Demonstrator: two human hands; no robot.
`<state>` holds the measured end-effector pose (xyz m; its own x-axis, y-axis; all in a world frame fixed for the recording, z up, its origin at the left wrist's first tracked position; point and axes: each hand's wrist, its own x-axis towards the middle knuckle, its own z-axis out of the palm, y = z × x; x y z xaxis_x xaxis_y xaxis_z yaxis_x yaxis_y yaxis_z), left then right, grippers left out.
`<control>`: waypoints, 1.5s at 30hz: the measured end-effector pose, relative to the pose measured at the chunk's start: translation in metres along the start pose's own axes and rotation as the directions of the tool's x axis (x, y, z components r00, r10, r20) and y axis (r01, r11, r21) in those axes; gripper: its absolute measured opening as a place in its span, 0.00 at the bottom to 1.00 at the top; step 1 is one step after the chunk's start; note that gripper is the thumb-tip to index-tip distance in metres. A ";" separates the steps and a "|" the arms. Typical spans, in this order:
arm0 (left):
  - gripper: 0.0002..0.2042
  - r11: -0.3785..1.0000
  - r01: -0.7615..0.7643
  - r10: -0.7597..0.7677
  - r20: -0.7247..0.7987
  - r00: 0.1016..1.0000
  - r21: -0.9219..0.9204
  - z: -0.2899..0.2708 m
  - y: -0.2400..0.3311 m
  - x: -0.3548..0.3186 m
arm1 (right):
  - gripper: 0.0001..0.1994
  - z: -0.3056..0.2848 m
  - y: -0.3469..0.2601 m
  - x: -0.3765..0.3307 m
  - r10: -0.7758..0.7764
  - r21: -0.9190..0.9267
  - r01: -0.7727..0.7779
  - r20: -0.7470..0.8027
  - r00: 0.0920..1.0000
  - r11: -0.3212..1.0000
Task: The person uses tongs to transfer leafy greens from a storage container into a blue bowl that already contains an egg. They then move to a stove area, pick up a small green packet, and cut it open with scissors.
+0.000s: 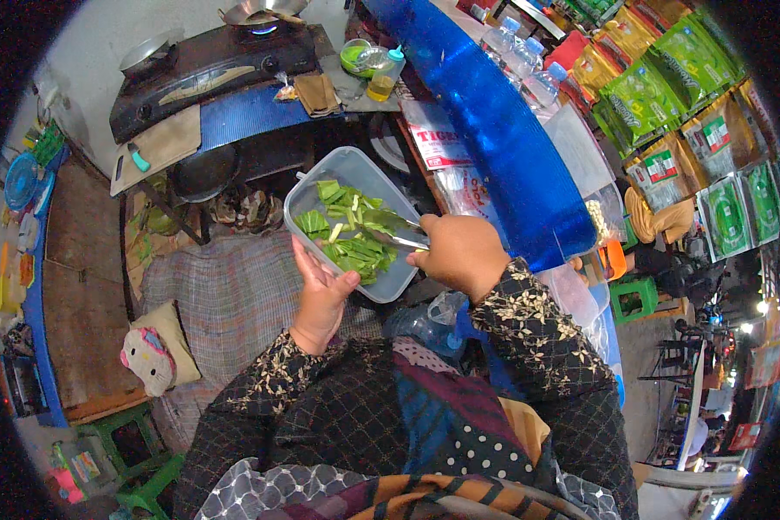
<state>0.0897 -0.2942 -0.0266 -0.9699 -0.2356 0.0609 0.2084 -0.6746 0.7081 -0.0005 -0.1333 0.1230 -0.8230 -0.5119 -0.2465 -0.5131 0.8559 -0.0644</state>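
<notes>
Cradling the container (353,221) underneath, left hand (321,290) steadies it; right hand (464,256) grips tongs (396,236).

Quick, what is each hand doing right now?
Left hand: holding the clear plastic container of cut green vegetables.
Right hand: closed on metal tongs reaching into the vegetables.

- One clear plastic container (316,195) of cut greens, resting on the left fingers
- One pair of metal tongs (399,236), gripped by the right fingers
- Three water bottles (520,56) beyond the fingers
</notes>
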 end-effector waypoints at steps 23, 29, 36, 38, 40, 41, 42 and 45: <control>0.54 0.992 0.067 -0.062 -0.048 0.997 0.110 -0.007 -0.025 0.012 | 0.19 0.016 0.023 -0.010 0.117 0.191 -0.103 -0.064 0.991 0.976; 0.51 0.991 0.111 -0.100 -0.129 0.987 0.076 -0.017 -0.025 0.011 | 0.21 0.004 0.058 -0.036 0.287 0.322 -0.251 -0.070 0.955 0.913; 0.51 0.987 0.153 -0.146 -0.109 0.983 0.053 -0.022 -0.028 0.012 | 0.26 0.028 0.083 -0.046 0.457 0.361 -0.390 -0.118 0.882 0.847; 0.50 0.987 0.156 -0.153 -0.091 0.984 0.027 -0.020 -0.027 0.011 | 0.28 0.028 0.081 -0.046 0.470 0.401 -0.393 -0.111 0.876 0.827; 0.50 0.986 0.165 -0.165 -0.048 0.985 -0.012 -0.019 -0.027 0.011 | 0.30 0.032 0.077 -0.047 0.395 0.579 -0.245 -0.148 0.907 0.778; 0.50 0.985 0.170 -0.171 -0.018 0.985 -0.034 -0.019 -0.026 0.011 | 0.31 0.034 0.074 -0.047 0.359 0.656 -0.164 -0.173 0.917 0.736; 0.50 0.982 0.178 -0.177 0.015 0.984 -0.056 -0.015 -0.024 0.012 | 0.33 0.037 0.071 -0.045 0.321 0.740 -0.097 -0.166 0.933 0.665; 0.50 0.974 0.200 -0.188 0.112 0.976 -0.107 0.000 -0.018 0.010 | 0.35 0.049 0.063 -0.041 0.166 0.898 0.015 -0.098 0.981 0.440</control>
<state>0.0764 -0.2845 -0.0387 -0.9997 -0.0250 0.0050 0.0226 -0.7789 0.6267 0.0129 -0.0553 0.0816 -0.9164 -0.3678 -0.1580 -0.0192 0.4345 -0.9005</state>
